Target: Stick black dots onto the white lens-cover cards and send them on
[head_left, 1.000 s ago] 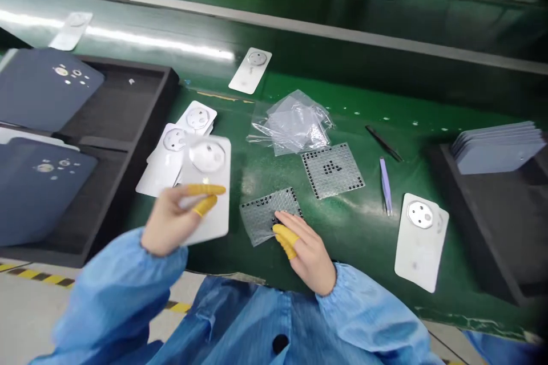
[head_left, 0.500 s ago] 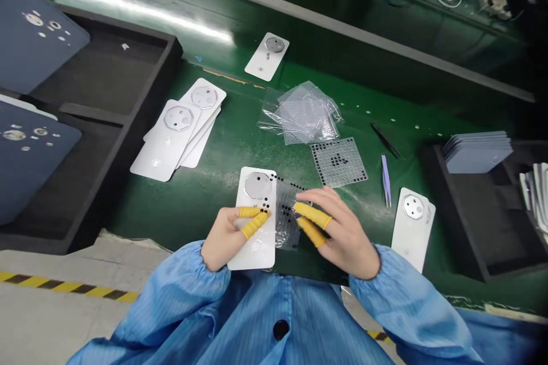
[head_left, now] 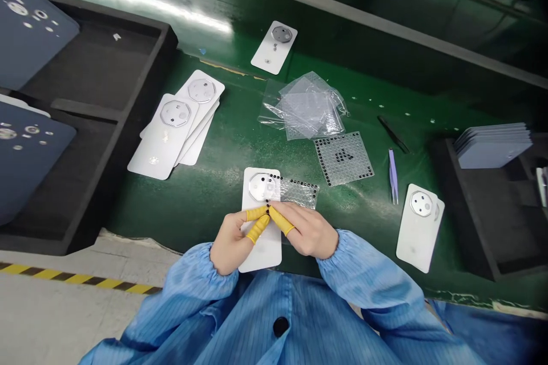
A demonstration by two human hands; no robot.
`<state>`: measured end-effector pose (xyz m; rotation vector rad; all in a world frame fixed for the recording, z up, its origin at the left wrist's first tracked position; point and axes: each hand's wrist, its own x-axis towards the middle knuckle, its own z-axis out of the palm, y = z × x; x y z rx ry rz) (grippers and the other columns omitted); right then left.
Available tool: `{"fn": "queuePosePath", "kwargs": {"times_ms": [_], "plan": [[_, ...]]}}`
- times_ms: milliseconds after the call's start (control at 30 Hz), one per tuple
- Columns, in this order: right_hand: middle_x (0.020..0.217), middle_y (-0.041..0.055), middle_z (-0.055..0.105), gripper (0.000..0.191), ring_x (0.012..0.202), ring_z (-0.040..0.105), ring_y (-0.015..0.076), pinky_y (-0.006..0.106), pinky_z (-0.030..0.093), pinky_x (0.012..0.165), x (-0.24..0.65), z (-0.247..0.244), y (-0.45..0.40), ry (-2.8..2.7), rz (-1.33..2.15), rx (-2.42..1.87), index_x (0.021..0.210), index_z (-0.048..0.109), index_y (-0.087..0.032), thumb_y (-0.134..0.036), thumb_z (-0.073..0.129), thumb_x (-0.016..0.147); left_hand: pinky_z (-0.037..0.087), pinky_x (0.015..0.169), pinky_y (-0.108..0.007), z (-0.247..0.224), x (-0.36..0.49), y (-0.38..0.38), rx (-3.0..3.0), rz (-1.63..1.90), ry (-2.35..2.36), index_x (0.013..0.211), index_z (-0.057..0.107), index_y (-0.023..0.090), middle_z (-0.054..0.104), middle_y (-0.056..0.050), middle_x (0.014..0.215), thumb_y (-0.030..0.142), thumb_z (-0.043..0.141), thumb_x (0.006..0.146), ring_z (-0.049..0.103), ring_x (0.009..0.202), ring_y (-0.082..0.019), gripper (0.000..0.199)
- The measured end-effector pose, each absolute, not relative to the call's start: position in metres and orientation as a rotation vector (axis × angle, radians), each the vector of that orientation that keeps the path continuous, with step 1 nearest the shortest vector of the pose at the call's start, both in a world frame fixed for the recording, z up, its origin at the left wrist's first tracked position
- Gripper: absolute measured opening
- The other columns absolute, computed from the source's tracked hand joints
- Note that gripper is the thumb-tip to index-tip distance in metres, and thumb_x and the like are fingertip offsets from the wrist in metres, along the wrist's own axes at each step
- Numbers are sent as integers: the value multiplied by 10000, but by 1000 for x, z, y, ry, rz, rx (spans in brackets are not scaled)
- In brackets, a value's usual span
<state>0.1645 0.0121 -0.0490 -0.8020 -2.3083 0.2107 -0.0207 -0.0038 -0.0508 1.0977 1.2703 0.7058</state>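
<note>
A white panel [head_left: 262, 248] with a round camera-like plate lies at the table's front edge. Over its right side lies a clear sheet [head_left: 299, 193] with small black dots. My left hand [head_left: 235, 236], with yellow finger covers on thumb and index finger, pinches the sheet's left edge above the panel. Beside it my right hand [head_left: 306, 228] rests over the sheet, its yellow-covered fingertips together at the same edge; what they hold is too small to make out. A second dotted sheet [head_left: 351, 168] lies behind, to the right.
Stacked white panels [head_left: 158, 142] and a black tray [head_left: 141, 91] are at left. Clear bags [head_left: 312, 105] lie mid-table. Black tweezers [head_left: 393, 134], purple tweezers [head_left: 393, 177], more panels [head_left: 417, 239] and another black tray [head_left: 462, 222] are at right. One panel [head_left: 269, 57] lies at the back.
My right hand has moved left, from open above the sheet to closed fingertips beside my left hand's. The camera view has shifted slightly.
</note>
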Motion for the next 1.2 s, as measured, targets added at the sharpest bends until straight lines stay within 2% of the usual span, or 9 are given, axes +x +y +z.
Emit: {"fn": "queuePosePath", "kwargs": {"times_ms": [133,267,367,467,600,700,800,933,1200], "plan": [[973,198,716,252,895,710,220,319,631,743,161,-61,13,-2274,203,-792,1033,605,-33,-69,381,924,590,819,-395,-53,-18,-7,1280,722,1294,984,753,102,761,-110,972,233,576,812,725,773,-243,280],[993,131,706,163,914,686,158,277,611,785,159,-73,15,-2042,519,-938,1049,615,-106,-129,555,899,600,804,-392,-52,-20,-5,1410,707,1338,956,753,89,758,-134,969,249,584,813,731,835,-274,274],[975,102,701,168,893,675,131,259,597,780,160,-77,15,-1913,662,-978,1030,627,-128,-102,602,867,586,858,-405,-44,-36,-3,1447,675,1458,977,743,98,755,-131,988,315,636,806,720,913,-295,297],[980,119,702,197,909,672,147,282,593,786,161,-73,16,-1940,562,-978,1036,630,-118,-67,612,846,569,899,-426,-31,-56,-8,1446,808,1704,1120,683,131,751,-106,1001,319,609,848,707,959,-291,339],[980,108,713,260,911,672,157,303,594,797,157,-54,19,-1908,354,-1013,1057,631,-140,-47,643,814,635,651,-354,-18,-50,-20,1280,978,1614,1324,515,151,745,-105,939,282,592,876,735,787,-267,473],[999,99,725,233,939,679,172,355,585,865,152,-32,21,-1954,236,-1003,1081,618,-145,-80,579,860,630,733,-359,-17,-23,-25,1282,1008,1441,1405,422,184,719,-123,1071,249,615,866,725,892,-278,576],[1071,131,715,230,1040,660,212,401,570,904,151,-15,20,-2123,159,-994,1060,618,-108,-60,465,896,614,810,-360,-17,-3,-23,1265,1084,1353,1484,281,254,662,-112,1228,194,617,862,690,1022,-279,709],[1230,205,633,252,1227,550,284,457,551,938,155,-10,12,-2248,175,-1007,1109,607,-62,-99,505,881,583,894,-349,-18,3,-21,1240,1144,1291,1479,278,318,606,-71,1328,126,616,853,637,1131,-266,737],[1250,253,598,266,1265,507,313,471,560,936,157,-10,12,-2219,222,-976,1112,604,-50,-157,503,891,576,896,-314,-20,5,-26,1291,1126,1345,1516,173,253,566,-113,1368,158,581,882,615,1165,-260,759]]}}
